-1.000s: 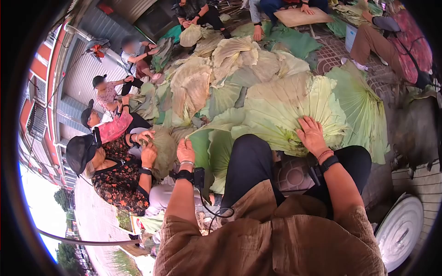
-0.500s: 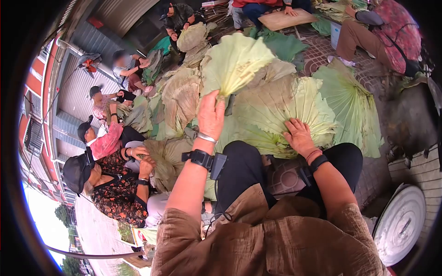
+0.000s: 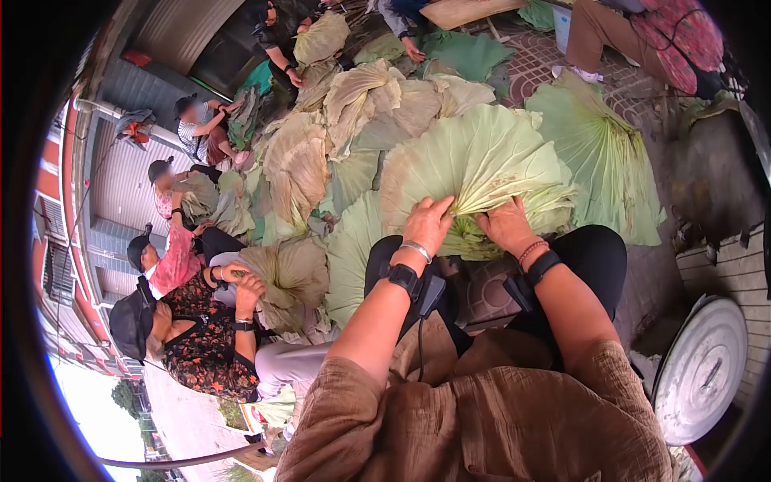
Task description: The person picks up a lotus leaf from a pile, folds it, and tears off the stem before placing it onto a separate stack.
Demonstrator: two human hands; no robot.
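Observation:
A broad pale-green lotus leaf (image 3: 482,157) is spread over other leaves just beyond my knees. My left hand (image 3: 428,227) pinches its gathered near edge between thumb and fingers. Close by on the right, my right hand (image 3: 507,226) lies at the same leaf's lower edge, with its fingertips partly hidden among the leaf folds. More yellowish-green leaf layers (image 3: 474,241) show under that edge. To the right rests a large green pleated leaf (image 3: 602,165). Another pale leaf (image 3: 357,257) lies left of my left hand.
A heap of brownish dried leaves (image 3: 297,169) extends ahead. Several people sit along the left, the nearest one in a dark floral top (image 3: 205,345). Others sit at the far side. A round metal lid (image 3: 703,373) stands low on the right.
My left hand has lowered the raised leaf and laid it over the pile, toward the right. My right hand has shifted slightly left to its edge.

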